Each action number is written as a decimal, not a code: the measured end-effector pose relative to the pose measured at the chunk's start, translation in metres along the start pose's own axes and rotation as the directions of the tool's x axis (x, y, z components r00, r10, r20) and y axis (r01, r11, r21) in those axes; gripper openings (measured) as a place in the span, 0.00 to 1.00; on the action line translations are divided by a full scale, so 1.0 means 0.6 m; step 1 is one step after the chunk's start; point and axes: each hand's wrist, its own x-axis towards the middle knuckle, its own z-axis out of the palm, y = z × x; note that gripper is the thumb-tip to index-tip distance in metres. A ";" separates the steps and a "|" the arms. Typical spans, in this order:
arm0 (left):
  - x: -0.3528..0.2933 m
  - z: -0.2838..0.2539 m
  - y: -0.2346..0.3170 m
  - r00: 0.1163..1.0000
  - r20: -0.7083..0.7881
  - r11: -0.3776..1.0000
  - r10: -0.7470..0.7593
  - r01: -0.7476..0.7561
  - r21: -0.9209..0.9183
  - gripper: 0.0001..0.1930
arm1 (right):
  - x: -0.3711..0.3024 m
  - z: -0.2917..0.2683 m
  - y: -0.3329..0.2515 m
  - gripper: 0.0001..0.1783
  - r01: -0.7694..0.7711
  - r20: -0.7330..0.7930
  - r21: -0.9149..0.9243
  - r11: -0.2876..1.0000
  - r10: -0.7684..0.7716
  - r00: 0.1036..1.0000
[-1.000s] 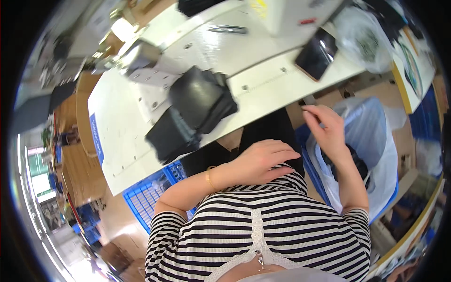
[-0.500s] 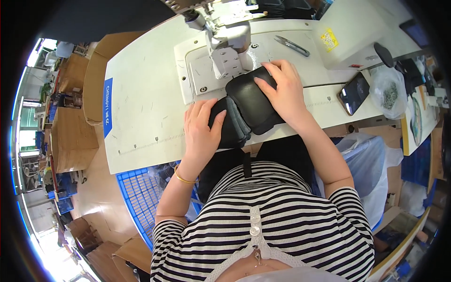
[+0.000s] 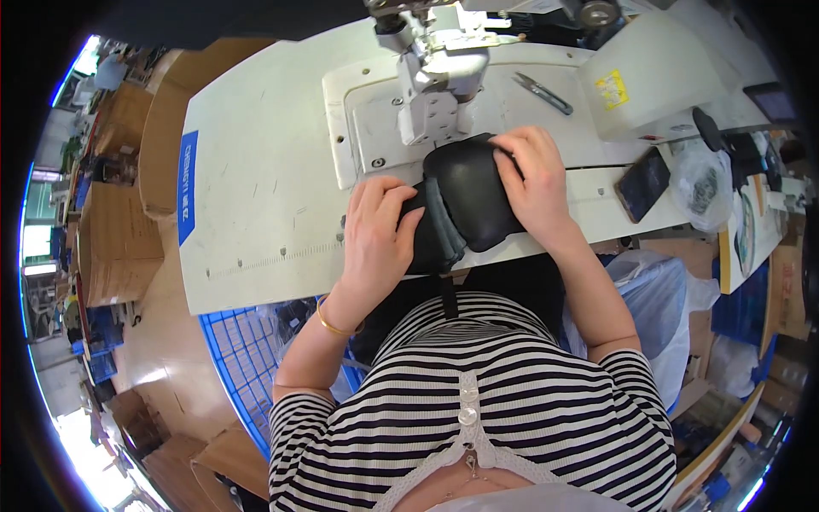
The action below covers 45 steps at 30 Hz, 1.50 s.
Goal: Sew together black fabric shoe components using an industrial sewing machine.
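Note:
A black padded leather-like piece (image 3: 472, 192) with a grey-green folded edge lies on the white table, just in front of the sewing machine head (image 3: 439, 90). My left hand (image 3: 375, 226) grips its left, darker part between thumb and fingers. On the right side, my right hand (image 3: 533, 175) pinches the upper right edge of the padded half, thumb on top. The fingertips under the piece are hidden. The far edge of the piece sits close to the machine's needle area, and I cannot tell whether the needle touches it.
Thread snips (image 3: 543, 93) lie on the table behind my right hand. Farther right are a phone (image 3: 642, 184) and a clear plastic bag (image 3: 701, 192) of small bits. A blue basket (image 3: 235, 358) stands below at left, and a plastic-lined bin (image 3: 644, 299) at right. Cardboard boxes (image 3: 124, 243) stand at far left.
The view has shifted slightly, so the machine and table sit a little differently. Both hands keep hold of the black piece; my right hand's fingers have drawn toward its right edge.

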 end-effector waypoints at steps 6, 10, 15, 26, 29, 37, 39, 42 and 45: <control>0.008 -0.009 0.016 1.000 0.030 1.000 0.003 -0.003 0.026 0.12 | -0.015 -0.004 -0.018 0.10 -0.058 0.033 0.191 0.980 0.052 0.998; 0.006 -0.002 0.017 0.999 -0.043 1.000 0.022 -0.022 -0.003 0.10 | -0.015 -0.011 -0.025 0.10 -0.213 0.094 0.287 0.934 0.194 0.977; 0.023 -0.029 -0.003 0.999 -0.044 0.964 -0.013 0.000 -0.266 0.07 | -0.010 -0.022 -0.018 0.09 -0.367 0.183 0.372 0.853 0.320 0.930; 0.109 -0.124 0.088 0.995 -0.019 0.911 -0.095 0.079 -0.406 0.08 | 0.061 -0.048 -0.148 0.10 -0.152 0.097 0.654 0.741 0.117 0.988; 0.116 -0.119 0.084 0.998 -0.058 0.936 0.013 -0.032 -0.349 0.08 | 0.054 -0.044 -0.150 0.09 -0.245 0.173 0.712 0.658 0.173 0.970; 0.117 -0.108 0.077 0.997 0.023 0.868 -0.080 0.080 -0.490 0.07 | 0.056 -0.050 -0.147 0.09 -0.361 0.255 0.676 0.642 0.256 0.932; 0.118 -0.105 0.077 0.994 0.021 0.860 -0.105 0.101 -0.501 0.07 | 0.055 -0.049 -0.148 0.09 -0.361 0.256 0.674 0.644 0.254 0.933; 0.118 -0.100 0.074 0.996 0.004 0.847 -0.094 0.082 -0.526 0.06 | 0.054 -0.046 -0.153 0.08 -0.402 0.264 0.736 0.545 0.316 0.911; 0.117 -0.097 0.074 0.998 0.000 0.841 -0.069 0.059 -0.538 0.06 | 0.053 -0.041 -0.151 0.07 -0.364 0.209 0.676 0.641 0.307 0.928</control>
